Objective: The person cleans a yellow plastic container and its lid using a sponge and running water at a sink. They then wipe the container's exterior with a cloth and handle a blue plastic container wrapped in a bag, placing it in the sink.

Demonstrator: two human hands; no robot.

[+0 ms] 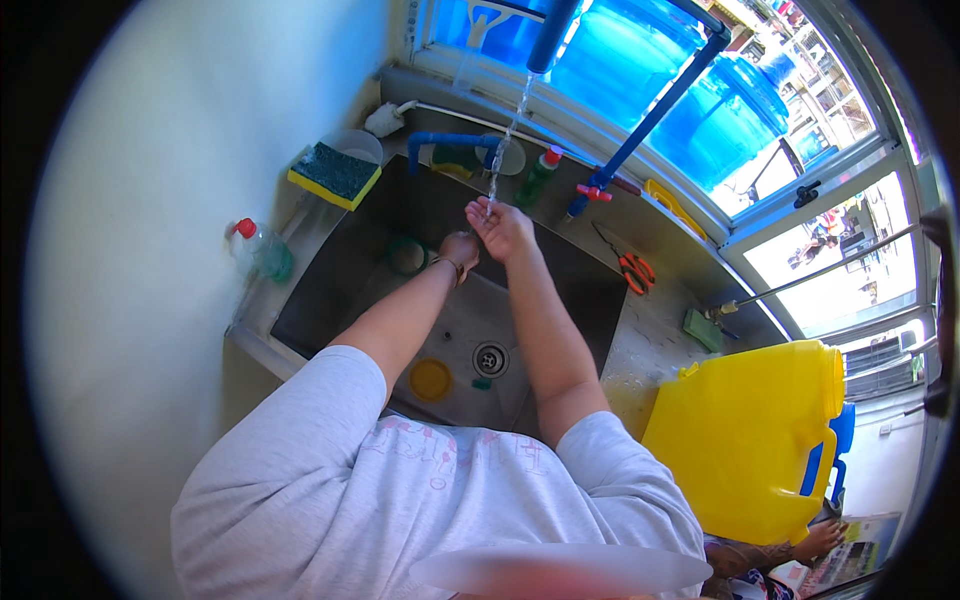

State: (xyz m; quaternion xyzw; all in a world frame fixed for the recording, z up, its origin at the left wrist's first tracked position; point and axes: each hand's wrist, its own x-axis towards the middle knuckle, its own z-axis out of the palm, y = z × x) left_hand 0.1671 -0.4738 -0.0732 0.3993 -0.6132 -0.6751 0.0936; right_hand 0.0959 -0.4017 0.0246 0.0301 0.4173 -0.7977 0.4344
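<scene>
My right hand (504, 228) is turned palm up under a stream of running water (512, 124), its fingers slightly curled and nothing in it. Beside it and lower, my left hand (460, 250) hangs over the stainless steel sink (517, 307), with a bracelet at the wrist. Its fingers are partly hidden, so I cannot tell whether they are closed. Water falls from a blue pipe (553, 37) above the basin. Near the left hand, a green ring-shaped object (409, 256) lies in the sink. A round yellow lid (430, 379) and a small green piece (481, 383) are near the drain strainer (490, 360).
A yellow jerrycan (739, 435) stands right of the sink. Orange-handled pliers (637, 273), a green sponge (703, 330) and a red-handled valve (594, 193) are along the right. Left are a yellow-green sponge (335, 175) and a red-capped bottle (262, 250). Another person's hand (820, 541) shows low right.
</scene>
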